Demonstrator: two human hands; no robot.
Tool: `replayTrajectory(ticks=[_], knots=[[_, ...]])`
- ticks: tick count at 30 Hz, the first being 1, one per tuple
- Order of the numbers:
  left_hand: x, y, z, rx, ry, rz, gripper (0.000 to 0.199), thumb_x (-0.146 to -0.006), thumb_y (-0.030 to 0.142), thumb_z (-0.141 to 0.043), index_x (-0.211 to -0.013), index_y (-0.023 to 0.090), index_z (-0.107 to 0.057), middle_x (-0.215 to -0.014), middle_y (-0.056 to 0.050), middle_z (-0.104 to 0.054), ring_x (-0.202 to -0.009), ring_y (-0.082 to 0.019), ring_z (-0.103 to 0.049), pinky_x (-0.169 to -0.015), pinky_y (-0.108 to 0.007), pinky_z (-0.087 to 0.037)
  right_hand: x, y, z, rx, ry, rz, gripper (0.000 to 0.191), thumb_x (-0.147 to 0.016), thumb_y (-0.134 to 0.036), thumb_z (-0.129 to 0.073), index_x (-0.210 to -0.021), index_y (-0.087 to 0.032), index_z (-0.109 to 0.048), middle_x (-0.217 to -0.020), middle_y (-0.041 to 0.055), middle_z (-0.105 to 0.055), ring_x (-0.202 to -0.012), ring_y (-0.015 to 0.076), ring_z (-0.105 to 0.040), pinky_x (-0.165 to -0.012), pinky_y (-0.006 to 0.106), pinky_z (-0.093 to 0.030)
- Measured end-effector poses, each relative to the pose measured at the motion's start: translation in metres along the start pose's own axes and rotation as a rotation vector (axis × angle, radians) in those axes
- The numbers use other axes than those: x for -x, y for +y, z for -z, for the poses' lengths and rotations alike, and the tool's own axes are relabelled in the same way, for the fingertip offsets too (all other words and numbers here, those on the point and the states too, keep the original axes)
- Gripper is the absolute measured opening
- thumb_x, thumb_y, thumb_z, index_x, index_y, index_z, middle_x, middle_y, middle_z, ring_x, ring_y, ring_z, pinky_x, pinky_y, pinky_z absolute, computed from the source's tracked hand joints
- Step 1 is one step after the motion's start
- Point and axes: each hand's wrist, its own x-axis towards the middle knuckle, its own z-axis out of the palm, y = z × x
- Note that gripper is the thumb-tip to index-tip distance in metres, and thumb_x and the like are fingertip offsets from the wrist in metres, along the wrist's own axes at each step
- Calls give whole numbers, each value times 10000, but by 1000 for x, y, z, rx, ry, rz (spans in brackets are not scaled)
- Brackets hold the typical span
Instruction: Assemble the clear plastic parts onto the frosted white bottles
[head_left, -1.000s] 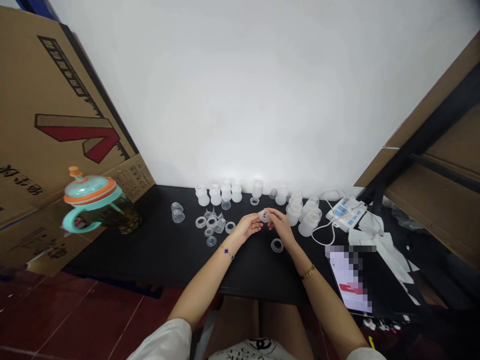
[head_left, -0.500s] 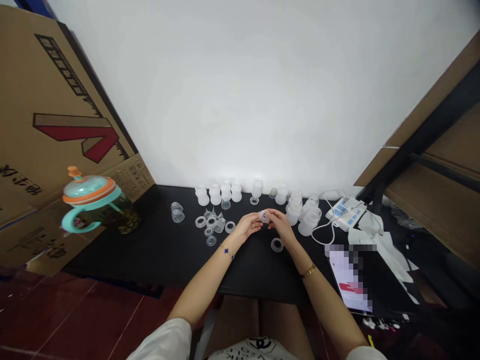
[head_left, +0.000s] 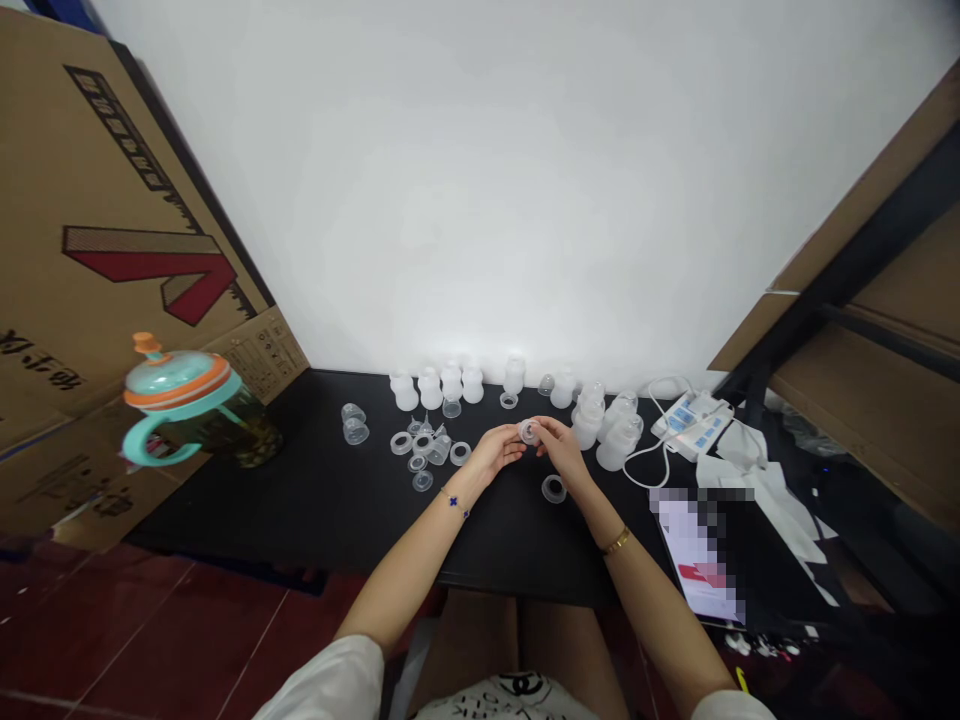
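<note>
Between my two hands is a small translucent ring-shaped part (head_left: pixel 528 432). My left hand (head_left: pixel 498 450) grips its left side, and my right hand (head_left: pixel 556 440) pinches it from the right. A loose ring (head_left: pixel 554 489) lies on the black table below my right hand. Left of my left hand, several clear rings (head_left: pixel 422 443) and nipples are bunched together. White bottles (head_left: pixel 430 388) stand along the wall, one bottle (head_left: pixel 514 376) with a ring (head_left: pixel 508 401) in front of it. More bottles, topped with nipples (head_left: pixel 619 442), are grouped right of my right hand.
Two clear caps (head_left: pixel 355 430) lie left on the table (head_left: pixel 315 500). A teal-lidded jug (head_left: pixel 180 400) stands beside a cardboard box (head_left: pixel 135 260). On the right are a power strip (head_left: pixel 691 425), a white cable, crumpled paper (head_left: pixel 772 490) and a tablet (head_left: pixel 701 560).
</note>
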Motion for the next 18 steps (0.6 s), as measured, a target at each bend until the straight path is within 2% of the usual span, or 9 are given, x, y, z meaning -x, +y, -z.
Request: replayTrajectory(ticks=[18], knots=[[1, 0, 0, -34, -5, 14, 143, -839, 266, -741, -869, 160, -651, -747, -43, -733, -634, -121, -681, -625, -216, -499, 0, 1, 0, 76, 6, 59, 341, -751, -483, -705, -911, -183, -719, -790, 40, -699, -622, 152, -565, -473, 244, -452]])
